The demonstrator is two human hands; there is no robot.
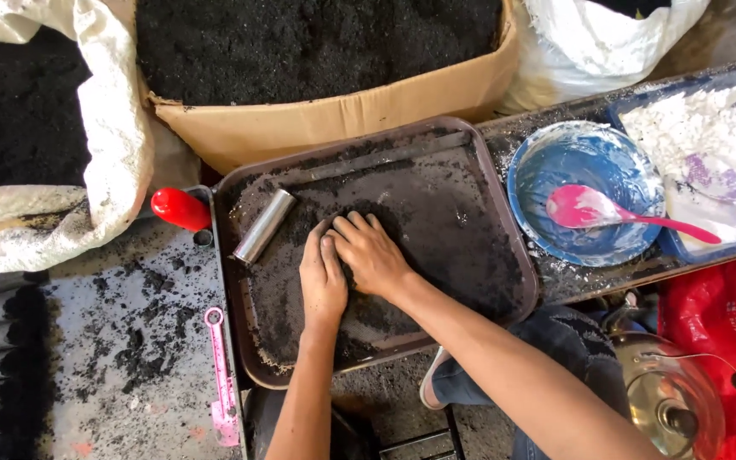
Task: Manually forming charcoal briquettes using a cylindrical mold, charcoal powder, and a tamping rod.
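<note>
Both hands lie palm-down, side by side, in the middle of the brown rectangular plastic tray [504, 255], pressing on a mound of black powder [385, 221] spread over its floor. The left hand [322, 281] rests flat with its fingers held together and holds nothing; the right hand [374, 254] overlaps it slightly, its fingers a little fanned and curved over the heap, and grips nothing either. Judging from this, the step in hand looks like gathering and compacting the loose powder into a pile by hand. Just left of the fingertips a short shiny metal tube [264, 226] lies tilted on the tray, apart from both hands; a next move toward it would call for freeing one hand and reaching a short way up and left. A red rounded handle [181, 209] lies beyond the tray's left edge, and a pink plastic strip [221, 375] rests on the dusty grey table [129, 341]. To the right sits a blue round bowl [585, 192] smeared white, with a pink plastic spoon [606, 213] in it. An open cardboard box [325, 119] of the same black powder stands behind the tray.
</note>
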